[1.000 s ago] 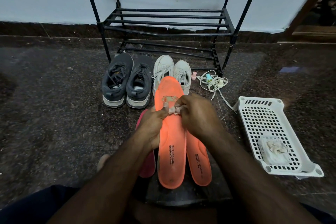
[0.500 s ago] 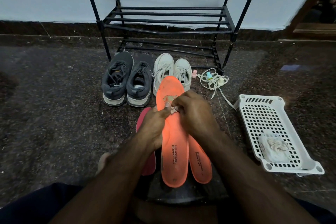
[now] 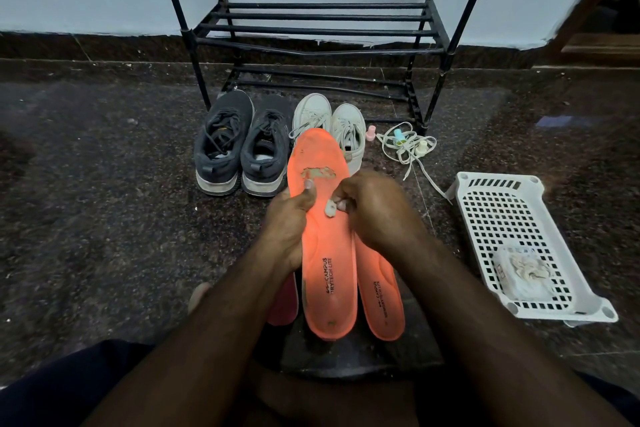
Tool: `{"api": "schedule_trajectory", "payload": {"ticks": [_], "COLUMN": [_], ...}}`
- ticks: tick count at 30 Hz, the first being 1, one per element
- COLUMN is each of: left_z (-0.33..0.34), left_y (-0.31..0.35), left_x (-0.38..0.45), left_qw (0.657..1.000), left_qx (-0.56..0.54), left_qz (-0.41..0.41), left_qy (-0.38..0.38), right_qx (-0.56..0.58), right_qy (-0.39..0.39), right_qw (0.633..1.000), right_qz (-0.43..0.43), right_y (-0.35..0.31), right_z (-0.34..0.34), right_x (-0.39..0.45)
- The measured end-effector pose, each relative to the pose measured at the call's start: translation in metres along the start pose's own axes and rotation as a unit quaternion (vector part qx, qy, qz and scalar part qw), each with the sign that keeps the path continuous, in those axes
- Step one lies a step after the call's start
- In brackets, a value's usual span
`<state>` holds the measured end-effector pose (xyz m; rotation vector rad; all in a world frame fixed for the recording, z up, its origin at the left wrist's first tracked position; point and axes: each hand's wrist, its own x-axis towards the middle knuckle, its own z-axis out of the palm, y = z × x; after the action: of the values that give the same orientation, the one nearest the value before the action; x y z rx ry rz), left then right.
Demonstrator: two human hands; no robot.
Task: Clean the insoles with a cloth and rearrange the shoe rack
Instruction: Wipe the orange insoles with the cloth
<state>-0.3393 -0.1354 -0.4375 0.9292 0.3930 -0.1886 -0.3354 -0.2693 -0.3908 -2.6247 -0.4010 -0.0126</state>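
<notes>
The left hand (image 3: 287,232) gripped an orange insole (image 3: 323,253) over the floor's near edge, while the right hand (image 3: 367,208) pinched a cloth scrap (image 3: 329,209) against it — cleaning was probably midway. The rack (image 3: 311,28) stood bare — shoes (image 3: 242,146) waited on the floor.

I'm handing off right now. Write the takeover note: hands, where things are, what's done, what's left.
Left hand grips the top orange insole by its edge, thumb on its face.
Right hand pinches a small cloth wad against that insole, below the worn patch.
Second orange insole lies beneath; a pink insole is partly hidden at left.
Dark shoes and white shoes stand on the floor; the rack shelves in view hold nothing.
Basket holds another cloth.
Left: finish wiping, refit insoles, load the rack.
</notes>
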Motion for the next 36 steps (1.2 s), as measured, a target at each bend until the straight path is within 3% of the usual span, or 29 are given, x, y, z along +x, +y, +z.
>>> {"api": "schedule_trajectory", "payload": {"ticks": [2, 7, 11, 14, 17, 20, 25, 28, 30, 33, 36], "left_z": [0.000, 0.005, 0.001, 0.001, 0.000, -0.001, 0.002, 0.002, 0.001, 0.002, 0.002], "left_y": [-0.001, -0.004, 0.002, 0.006, 0.010, 0.014, 0.009, 0.003, -0.002, -0.006, -0.007], "left_x": [0.000, -0.006, -0.003, -0.003, -0.005, -0.007, -0.004, -0.002, -0.001, -0.002, 0.000], "left_qw": [1.000, 1.000, 0.999, 0.999, 0.999, 0.996, 0.989, 0.991, 0.994, 0.995, 0.996], "left_qx": [0.015, 0.026, 0.014, 0.011, -0.021, -0.062, -0.085, -0.070, -0.065, -0.058, -0.056], "left_qz": [-0.001, -0.002, -0.001, -0.010, -0.023, -0.054, -0.107, -0.099, -0.074, -0.052, -0.048], "left_qy": [0.005, 0.006, 0.031, 0.032, 0.007, -0.020, -0.052, -0.050, -0.054, -0.062, -0.054], "right_qx": [0.011, 0.023, 0.003, 0.167, 0.376, 0.433, 0.265, 0.128, 0.070, 0.068, 0.098], "right_qy": [-0.019, 0.061, -0.013, -0.024, 0.053, 0.077, 0.080, 0.111, 0.145, 0.197, 0.185], "right_qw": [1.000, 0.997, 1.000, 0.984, 0.918, 0.889, 0.955, 0.985, 0.986, 0.978, 0.978], "right_qz": [0.015, -0.028, -0.021, 0.066, 0.115, 0.128, 0.104, -0.017, -0.053, 0.007, 0.014], "right_y": [0.002, -0.002, 0.004, 0.017, 0.029, 0.032, 0.016, -0.004, -0.005, 0.007, -0.001], "right_z": [-0.003, 0.005, 0.000, -0.009, -0.023, -0.034, -0.012, 0.013, 0.021, 0.015, 0.013], "right_x": [0.000, 0.000, 0.000, 0.000, 0.003, 0.003, 0.002, -0.002, -0.002, 0.004, 0.000]}}
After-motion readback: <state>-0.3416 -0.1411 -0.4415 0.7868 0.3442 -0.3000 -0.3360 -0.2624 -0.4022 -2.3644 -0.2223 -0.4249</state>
